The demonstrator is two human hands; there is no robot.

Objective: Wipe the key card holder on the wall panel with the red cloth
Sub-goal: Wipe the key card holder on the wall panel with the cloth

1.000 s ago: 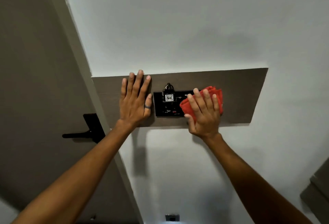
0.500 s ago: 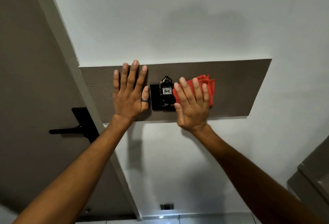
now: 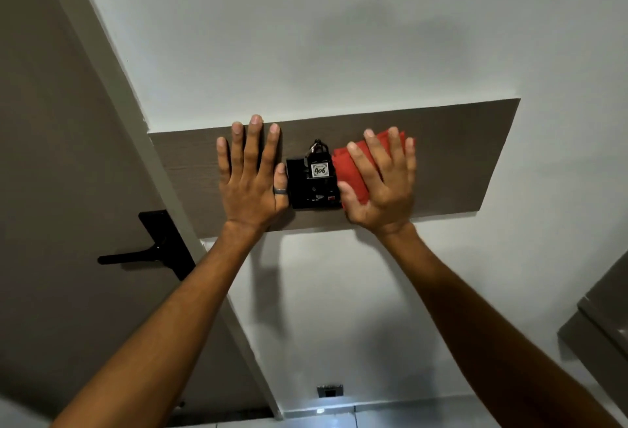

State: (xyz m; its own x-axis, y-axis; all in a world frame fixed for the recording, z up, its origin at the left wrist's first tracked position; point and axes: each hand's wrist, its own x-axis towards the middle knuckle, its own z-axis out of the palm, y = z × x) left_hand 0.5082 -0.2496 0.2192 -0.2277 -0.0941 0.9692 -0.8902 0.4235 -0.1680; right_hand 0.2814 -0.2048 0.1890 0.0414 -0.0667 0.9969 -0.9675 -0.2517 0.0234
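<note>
White wall (image 3: 339, 36) surrounds the black key card holder (image 3: 306, 198); a grey door (image 3: 51, 155) stands well to its left. The brown wall panel (image 3: 458, 162) lies behind the holder. The left hand (image 3: 253, 182) rests flat just left of it, fingers straight. The right hand (image 3: 384, 186), fingers spread flat, presses the red cloth (image 3: 350, 169) against the holder's right edge.

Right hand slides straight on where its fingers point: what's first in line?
The right hand points up: first bare wall panel above the red cloth, then probably white wall. The key card holder sits off to its side.
</note>
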